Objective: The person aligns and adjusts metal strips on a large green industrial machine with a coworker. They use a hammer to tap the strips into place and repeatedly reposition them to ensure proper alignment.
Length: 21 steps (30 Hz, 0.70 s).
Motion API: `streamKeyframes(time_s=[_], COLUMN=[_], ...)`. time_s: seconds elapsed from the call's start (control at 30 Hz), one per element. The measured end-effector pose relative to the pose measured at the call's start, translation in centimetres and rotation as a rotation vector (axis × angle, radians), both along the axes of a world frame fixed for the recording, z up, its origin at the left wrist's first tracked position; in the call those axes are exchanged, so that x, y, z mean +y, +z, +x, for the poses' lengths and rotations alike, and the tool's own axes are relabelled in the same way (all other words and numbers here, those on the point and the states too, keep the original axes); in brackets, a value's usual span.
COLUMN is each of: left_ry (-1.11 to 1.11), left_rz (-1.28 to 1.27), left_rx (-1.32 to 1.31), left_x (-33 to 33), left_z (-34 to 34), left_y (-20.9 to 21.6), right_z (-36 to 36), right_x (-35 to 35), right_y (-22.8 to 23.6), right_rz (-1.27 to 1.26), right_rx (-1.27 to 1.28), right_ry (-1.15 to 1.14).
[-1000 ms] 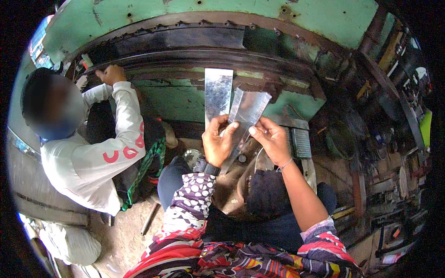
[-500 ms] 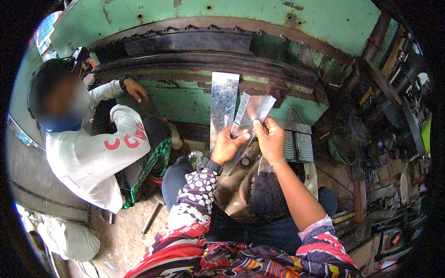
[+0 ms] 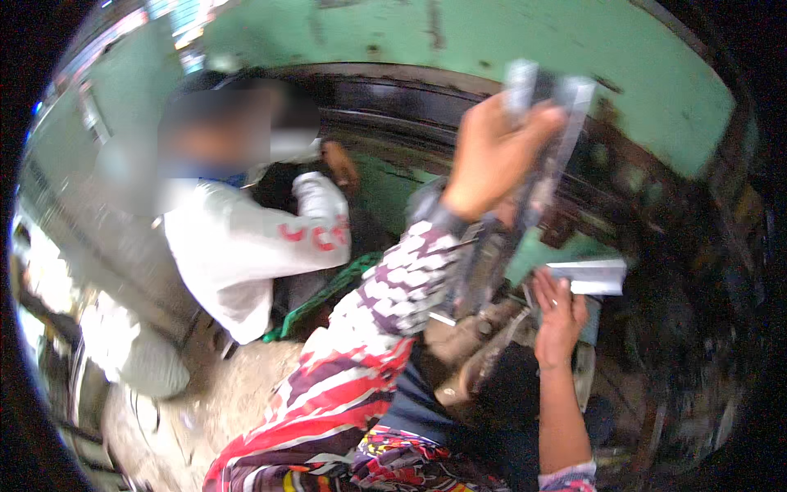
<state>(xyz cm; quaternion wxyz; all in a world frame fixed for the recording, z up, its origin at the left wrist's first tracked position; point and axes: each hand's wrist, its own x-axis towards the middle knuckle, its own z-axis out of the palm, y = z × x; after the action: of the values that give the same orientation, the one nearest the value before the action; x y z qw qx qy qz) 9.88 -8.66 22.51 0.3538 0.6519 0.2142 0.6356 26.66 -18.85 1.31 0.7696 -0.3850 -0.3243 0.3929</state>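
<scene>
My left hand (image 3: pixel 500 156) is raised and closed around a long, shiny bent sheet-metal channel (image 3: pixel 548 176). The channel slants upward in front of the green machine, and motion blurs its upper end. Lower and to the right, my right hand (image 3: pixel 557 324) has its fingers stretched out, with a ring on one. Its fingertips are at the left end of a short, bright bent metal piece (image 3: pixel 597 279). Whether they press on that piece is unclear.
A person in a white long-sleeved top (image 3: pixel 238 254) crouches close on my left. The large green machine (image 3: pixel 574 41) spans the far side, with a dark horizontal beam. A white sack (image 3: pixel 147 353) sits on the floor at lower left. Dark, blurred clutter fills the right.
Both hands were together on the bent metal. Now my left hand has lifted the channel up and away, while my right hand has let go and moved lower right. The view has shifted.
</scene>
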Motion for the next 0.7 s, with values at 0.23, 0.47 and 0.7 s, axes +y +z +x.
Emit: streamKeyframes(time_s=[0.23, 0.47, 0.7], left_ry=[0.269, -0.022, -0.234], left_rz=[0.593, 0.59, 0.461], left_rx=[-0.19, -0.532, -0.923], left_x=[-2.7, -11.3, -10.2], left_z=[1.7, -0.4, -1.7], left_y=[15.2, 21.4, 19.6], right_z=[-3.7, 0.2, 9.1], right_x=[-0.2, 3.3, 2.9], right_y=[4.0, 8.0, 13.5], right_rz=[0.042, 0.23, 0.228], right_rx=[0.067, -0.166, -0.255], right_ry=[-0.053, -0.498, -0.875])
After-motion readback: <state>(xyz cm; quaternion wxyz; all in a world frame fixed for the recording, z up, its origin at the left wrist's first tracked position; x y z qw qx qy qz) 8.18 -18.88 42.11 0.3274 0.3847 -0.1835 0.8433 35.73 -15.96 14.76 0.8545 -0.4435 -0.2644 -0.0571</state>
